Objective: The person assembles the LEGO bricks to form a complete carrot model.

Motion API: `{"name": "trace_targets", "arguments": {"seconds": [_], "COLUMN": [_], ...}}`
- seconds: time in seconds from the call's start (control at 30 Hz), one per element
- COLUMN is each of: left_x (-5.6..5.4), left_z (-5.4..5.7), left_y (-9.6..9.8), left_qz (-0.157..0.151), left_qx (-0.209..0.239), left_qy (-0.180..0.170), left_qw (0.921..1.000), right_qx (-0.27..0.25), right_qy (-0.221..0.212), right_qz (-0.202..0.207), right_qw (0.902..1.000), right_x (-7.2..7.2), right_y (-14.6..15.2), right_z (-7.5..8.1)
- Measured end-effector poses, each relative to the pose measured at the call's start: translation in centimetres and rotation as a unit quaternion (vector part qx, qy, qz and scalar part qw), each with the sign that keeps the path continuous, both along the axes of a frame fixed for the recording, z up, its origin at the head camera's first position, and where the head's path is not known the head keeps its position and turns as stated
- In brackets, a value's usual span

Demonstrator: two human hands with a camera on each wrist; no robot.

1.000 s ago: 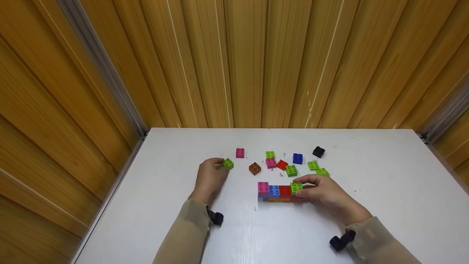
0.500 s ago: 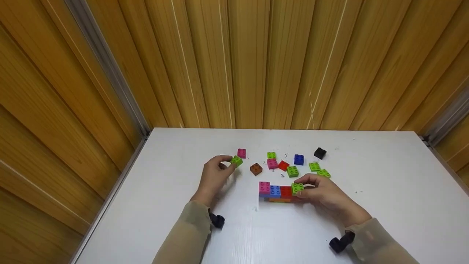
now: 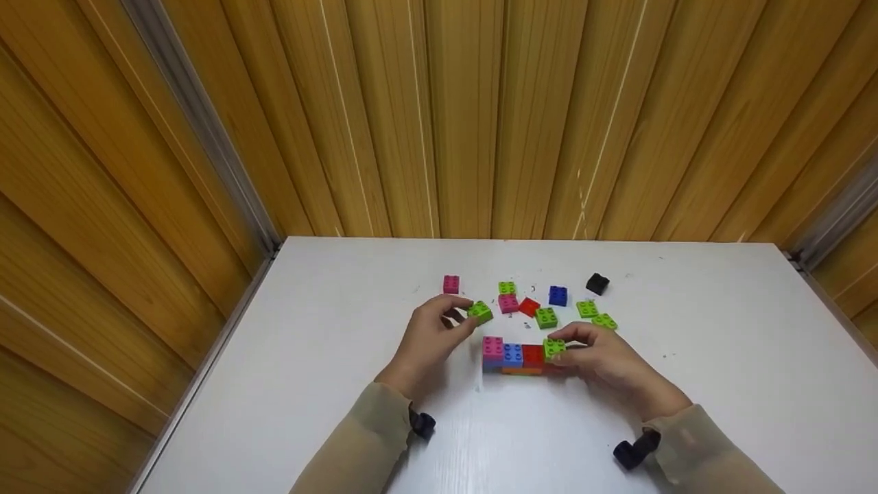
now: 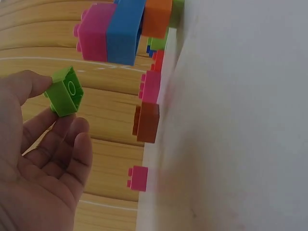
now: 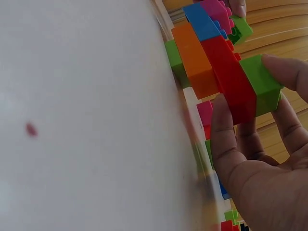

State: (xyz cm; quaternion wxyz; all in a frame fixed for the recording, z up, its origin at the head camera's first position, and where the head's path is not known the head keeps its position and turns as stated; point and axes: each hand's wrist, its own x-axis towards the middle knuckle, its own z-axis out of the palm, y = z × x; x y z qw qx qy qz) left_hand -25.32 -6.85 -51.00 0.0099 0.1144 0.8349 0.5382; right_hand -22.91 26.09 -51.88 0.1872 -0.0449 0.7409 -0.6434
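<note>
My left hand [image 3: 432, 336] pinches a loose lime-green toy brick [image 3: 480, 312] between thumb and fingertips, raised above the table. In the left wrist view that green brick [image 4: 66, 91] shows its hollow underside. A stepped brick stack stands at centre, with pink [image 3: 492, 346], light blue [image 3: 513, 353] and red studs on top and an orange brick [image 5: 192, 60] below. My right hand [image 3: 603, 357] grips the stack's right end, around the green brick [image 5: 260, 84] on top of the long red brick [image 5: 228, 77]. One finger touches the red brick's underside.
Behind the stack lie loose bricks: pink [image 3: 451, 284], dark blue [image 3: 558, 296], black [image 3: 597, 283], red [image 3: 529, 307] and several green ones [image 3: 546, 318]. A brown brick [image 4: 148, 122] shows in the left wrist view. A wood-panelled wall [image 3: 459, 116] borders the white table [image 3: 329, 295].
My left hand has lifted the green brick and carried it rightward, nearer the stack. The brown brick is now covered in the head view. My right hand keeps its grip almost unmoved.
</note>
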Motion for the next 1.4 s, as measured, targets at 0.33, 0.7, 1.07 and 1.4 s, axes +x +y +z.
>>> {"name": "trace_targets", "arguments": {"seconds": [0.33, 0.7, 1.07, 1.4], "left_x": [1.4, 1.9, 2.1, 2.1], "left_z": [0.4, 0.2, -0.7, -0.8], "left_y": [1.7, 2.6, 2.9, 3.0], "left_qz": [-0.069, -0.108, -0.120, -0.122], "left_qx": [-0.002, -0.003, -0.024, -0.030], "left_qy": [0.024, 0.031, -0.004, -0.031], "left_qw": [0.9973, 0.9937, 0.9925, 0.9916], "right_qx": [-0.010, -0.012, 0.022, 0.012], "right_qy": [0.014, 0.012, 0.016, 0.032], "right_qz": [0.019, 0.032, 0.021, 0.026], "right_qw": [0.9997, 0.9994, 0.9994, 0.9991], "right_x": [-0.1, -0.3, -0.1, -0.2], "right_y": [0.0, 0.4, 0.3, 0.4], "right_z": [0.1, 0.2, 0.1, -0.1]}}
